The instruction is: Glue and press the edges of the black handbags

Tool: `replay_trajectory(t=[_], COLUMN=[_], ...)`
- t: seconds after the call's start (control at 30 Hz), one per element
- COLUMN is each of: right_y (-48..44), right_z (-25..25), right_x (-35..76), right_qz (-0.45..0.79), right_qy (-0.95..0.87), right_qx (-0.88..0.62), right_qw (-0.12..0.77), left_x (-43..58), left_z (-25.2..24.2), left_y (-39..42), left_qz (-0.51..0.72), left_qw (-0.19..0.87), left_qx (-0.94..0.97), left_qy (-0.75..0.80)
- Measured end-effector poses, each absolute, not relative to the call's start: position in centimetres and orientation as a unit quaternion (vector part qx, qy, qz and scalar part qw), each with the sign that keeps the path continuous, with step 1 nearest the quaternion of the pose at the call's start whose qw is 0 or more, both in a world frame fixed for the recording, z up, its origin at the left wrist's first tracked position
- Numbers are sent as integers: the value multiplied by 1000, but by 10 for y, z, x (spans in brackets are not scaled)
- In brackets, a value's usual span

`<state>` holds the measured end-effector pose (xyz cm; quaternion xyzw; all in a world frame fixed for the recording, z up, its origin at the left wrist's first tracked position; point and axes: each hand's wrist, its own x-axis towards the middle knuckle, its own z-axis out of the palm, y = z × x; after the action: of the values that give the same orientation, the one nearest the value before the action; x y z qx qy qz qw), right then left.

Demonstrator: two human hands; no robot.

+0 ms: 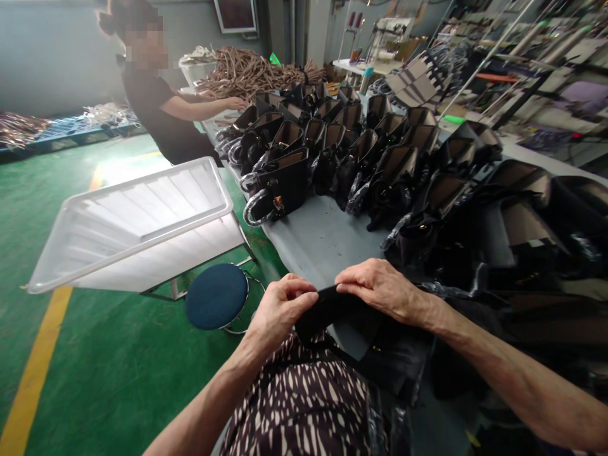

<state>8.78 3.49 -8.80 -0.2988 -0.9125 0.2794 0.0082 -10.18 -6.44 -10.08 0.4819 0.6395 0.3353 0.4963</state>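
A black handbag is close in front of me, with its top edge pinched between my hands. My left hand grips that edge on the left, thumb and fingers pressed together. A short way to the right, my right hand pinches the same edge from above. The bag's lower part is dark, and I cannot make out its full shape. Just beyond my hands lies the grey tabletop. A finished-looking black handbag with plastic-wrapped handles and a gold-coloured clasp stands farther along the table.
Many black handbags crowd the table ahead and to the right. A white plastic tub and a blue round stool stand at the left. Another person works beside a heap of brown straps. Sewing machines are behind.
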Motion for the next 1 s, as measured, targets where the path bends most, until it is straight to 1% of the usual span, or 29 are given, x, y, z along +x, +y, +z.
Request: replay_trajectory(t=[0.2, 0.43, 0.63, 1.0], right_y=[38, 46, 56, 46], right_z=[-89, -83, -78, -74], right_x=[87, 81, 76, 65], right_qz=[294, 335, 378, 269], right_qy=[-903, -890, -868, -896], right_qx=[-313, -311, -319, -343], right_qw=[0, -9, -45, -88], left_x=[-106, -112, -111, -106], left_z=[-107, -113, -119, -125], left_y=[-58, -48, -43, -41], left_qz=[351, 352, 349, 395], left_qw=[494, 534, 552, 567], left_qx=[505, 506, 485, 441], left_qy=[614, 579, 582, 573])
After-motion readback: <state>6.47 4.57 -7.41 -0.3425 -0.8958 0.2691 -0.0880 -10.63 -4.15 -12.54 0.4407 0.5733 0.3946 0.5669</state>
